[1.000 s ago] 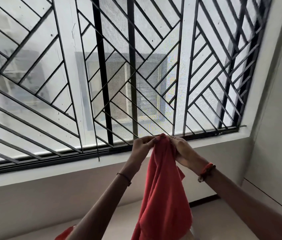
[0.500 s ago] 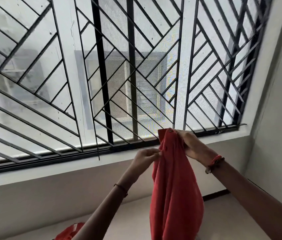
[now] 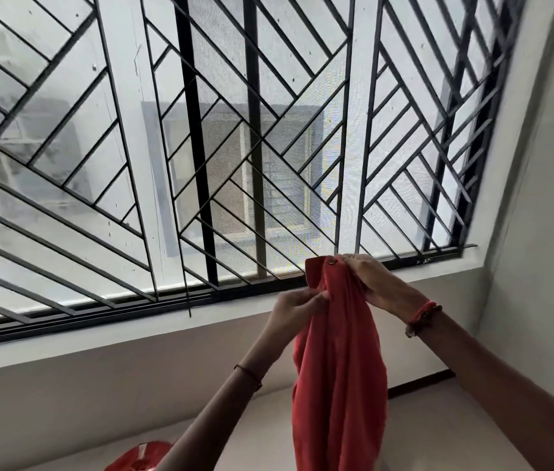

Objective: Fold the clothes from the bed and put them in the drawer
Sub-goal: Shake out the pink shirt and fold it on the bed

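Red garment (image 3: 340,368) held up, window grille (image 3: 198,164) behind

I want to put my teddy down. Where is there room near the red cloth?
The pale surface is bare between the left forearm and the hanging red cloth, and again between the cloth and the right forearm. The window ledge left of the left hand is bare too. It is crowded at the bottom left, where another red thing lies.

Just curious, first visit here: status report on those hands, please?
Right hand grips red garment at its top. Left hand pinches its edge lower down. Garment hangs unfolded. No obstruction seen.
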Action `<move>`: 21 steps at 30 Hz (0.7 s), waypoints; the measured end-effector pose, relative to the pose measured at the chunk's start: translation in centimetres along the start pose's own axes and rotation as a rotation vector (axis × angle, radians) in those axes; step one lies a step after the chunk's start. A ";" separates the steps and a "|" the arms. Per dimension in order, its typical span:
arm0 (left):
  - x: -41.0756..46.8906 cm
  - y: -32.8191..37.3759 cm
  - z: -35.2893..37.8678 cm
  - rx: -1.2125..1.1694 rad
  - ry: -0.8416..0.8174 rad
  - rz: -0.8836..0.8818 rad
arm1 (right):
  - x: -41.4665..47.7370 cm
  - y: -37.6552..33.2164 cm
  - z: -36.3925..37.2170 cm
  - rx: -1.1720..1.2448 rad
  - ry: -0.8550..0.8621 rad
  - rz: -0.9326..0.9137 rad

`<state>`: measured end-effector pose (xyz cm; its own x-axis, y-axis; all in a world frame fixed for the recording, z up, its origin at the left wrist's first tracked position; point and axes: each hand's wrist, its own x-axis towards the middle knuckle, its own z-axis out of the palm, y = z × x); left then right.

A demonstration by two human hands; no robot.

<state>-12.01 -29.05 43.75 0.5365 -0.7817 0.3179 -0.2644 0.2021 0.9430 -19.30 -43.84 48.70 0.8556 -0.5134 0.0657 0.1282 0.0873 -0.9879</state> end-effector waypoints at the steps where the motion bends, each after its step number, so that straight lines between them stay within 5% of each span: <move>1: 0.0 0.0 0.0 0.009 0.004 -0.008 | 0.0 0.0 -0.2 -0.028 -0.011 0.001; 14: -1.9 0.5 1.3 -0.086 -0.074 -0.226 | -1.7 1.5 -0.4 -0.272 -0.032 -0.022; 21: -2.7 0.6 2.1 -0.172 0.014 -0.336 | -1.4 4.3 -0.2 -0.364 0.125 -0.017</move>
<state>-15.35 -28.06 43.21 0.5813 -0.8136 -0.0117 0.0660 0.0328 0.9973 -20.05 -42.94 44.33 0.7845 -0.6140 0.0869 -0.0638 -0.2193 -0.9736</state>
